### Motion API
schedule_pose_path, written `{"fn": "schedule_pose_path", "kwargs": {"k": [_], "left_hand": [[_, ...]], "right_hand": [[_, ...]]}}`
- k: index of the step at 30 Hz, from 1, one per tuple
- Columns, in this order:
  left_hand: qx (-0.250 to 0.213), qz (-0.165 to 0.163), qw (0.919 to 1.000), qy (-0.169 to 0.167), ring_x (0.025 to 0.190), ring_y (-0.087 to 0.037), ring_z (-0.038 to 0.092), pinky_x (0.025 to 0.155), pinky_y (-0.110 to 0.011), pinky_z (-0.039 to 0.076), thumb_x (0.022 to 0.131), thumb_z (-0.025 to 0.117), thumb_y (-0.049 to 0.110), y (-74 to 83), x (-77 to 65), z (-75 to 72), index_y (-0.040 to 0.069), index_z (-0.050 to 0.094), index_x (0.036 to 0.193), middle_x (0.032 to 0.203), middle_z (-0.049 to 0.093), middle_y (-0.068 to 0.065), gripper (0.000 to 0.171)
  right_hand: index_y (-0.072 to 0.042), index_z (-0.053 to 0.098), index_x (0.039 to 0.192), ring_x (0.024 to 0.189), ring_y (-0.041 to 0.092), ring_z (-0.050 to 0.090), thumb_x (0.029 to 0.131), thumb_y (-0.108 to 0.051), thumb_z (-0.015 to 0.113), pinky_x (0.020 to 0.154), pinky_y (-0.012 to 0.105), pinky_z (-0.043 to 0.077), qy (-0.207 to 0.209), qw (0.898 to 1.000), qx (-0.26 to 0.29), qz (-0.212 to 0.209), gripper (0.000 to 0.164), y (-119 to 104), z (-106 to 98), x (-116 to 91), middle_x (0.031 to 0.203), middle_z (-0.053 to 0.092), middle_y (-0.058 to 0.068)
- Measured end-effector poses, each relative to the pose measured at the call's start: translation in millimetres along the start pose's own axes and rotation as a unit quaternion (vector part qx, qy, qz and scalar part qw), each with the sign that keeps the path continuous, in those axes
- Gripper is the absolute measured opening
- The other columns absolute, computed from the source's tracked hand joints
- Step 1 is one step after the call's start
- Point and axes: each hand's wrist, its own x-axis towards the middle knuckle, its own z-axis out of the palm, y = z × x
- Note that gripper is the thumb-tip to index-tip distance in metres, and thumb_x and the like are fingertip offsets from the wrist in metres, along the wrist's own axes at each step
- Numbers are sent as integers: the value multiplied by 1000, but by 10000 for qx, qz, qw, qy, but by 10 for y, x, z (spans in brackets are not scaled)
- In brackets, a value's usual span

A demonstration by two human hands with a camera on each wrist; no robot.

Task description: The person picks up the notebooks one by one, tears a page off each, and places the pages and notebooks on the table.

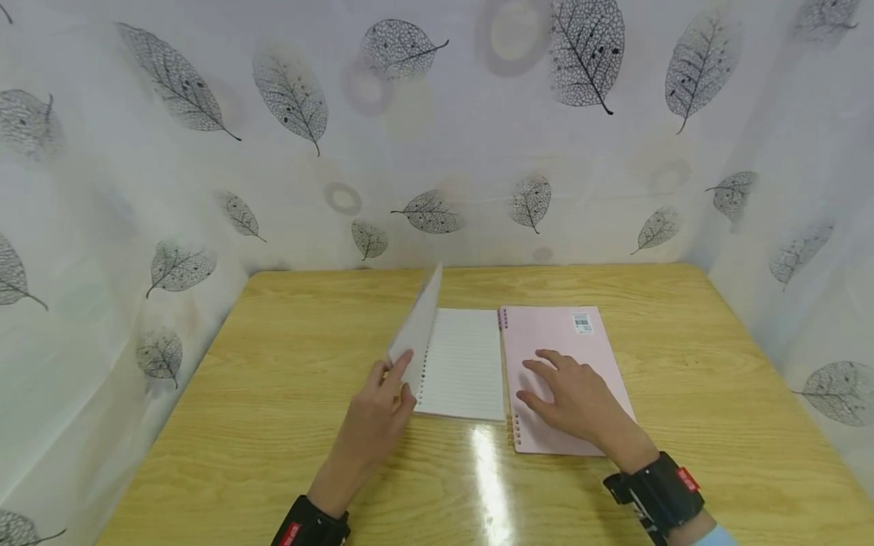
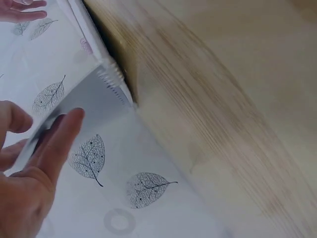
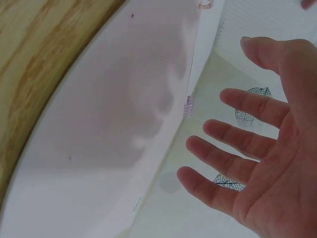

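A spiral notebook (image 1: 467,364) lies on the table with a ruled white page facing up. Its raised cover (image 1: 423,334) stands steeply at the left side, and my left hand (image 1: 375,417) holds it by the lower outer part. In the left wrist view, fingers lie on both sides of that cover (image 2: 94,96). To the right, a pink spiral notebook (image 1: 546,334) lies flat, back face up, with a barcode sticker (image 1: 583,324) near its top. Over it hovers my right hand (image 1: 580,394), fingers spread and holding nothing; its shadow falls on the pink surface (image 3: 109,99).
Both notebooks rest side by side on a light wood-grain table (image 1: 287,364). A pale curtain (image 1: 464,136) printed with dark leaves hangs behind the table and along both sides. A bright reflection shows near the table's front.
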Motion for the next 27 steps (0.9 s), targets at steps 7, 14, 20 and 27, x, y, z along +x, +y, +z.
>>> {"fn": "schedule_pose_path", "kwargs": {"k": [7, 14, 20, 27], "left_hand": [[296, -621, 9974, -220, 68, -14, 63, 47, -27, 55, 82, 68, -2, -53, -152, -158, -10, 55, 130, 91, 69, -18, 51], [684, -1197, 9895, -445, 73, -21, 68, 51, -34, 57, 84, 68, 7, -179, -218, -222, -5, 60, 127, 88, 72, -17, 45], [927, -1653, 9790, -748, 67, -21, 68, 48, -37, 56, 88, 67, 16, -263, -297, -276, 0, 62, 127, 84, 76, -13, 42], [875, -2237, 9591, -1497, 44, -9, 40, 39, -26, 32, 92, 64, 24, -393, -404, -269, 5, 64, 128, 53, 51, 4, 40]], "right_hand": [[-7, 67, 123, 108, 40, 59, 87, -46, 66, 80, 60, 52, -39, 10000, 18, 55, 53, -7, -6, 17, 129, 60, 23], [-7, 67, 123, 109, 40, 58, 87, -45, 66, 80, 60, 52, -70, 10000, 9, 61, 53, -29, 1, 19, 129, 60, 23], [-6, 67, 122, 106, 40, 60, 86, -40, 69, 77, 59, 53, 0, 10000, 18, -70, 50, -38, 15, 12, 127, 61, 22], [-6, 69, 120, 104, 39, 61, 85, -41, 70, 74, 58, 55, 86, 9999, 2, -141, 50, -54, 44, 32, 126, 62, 22]]}}
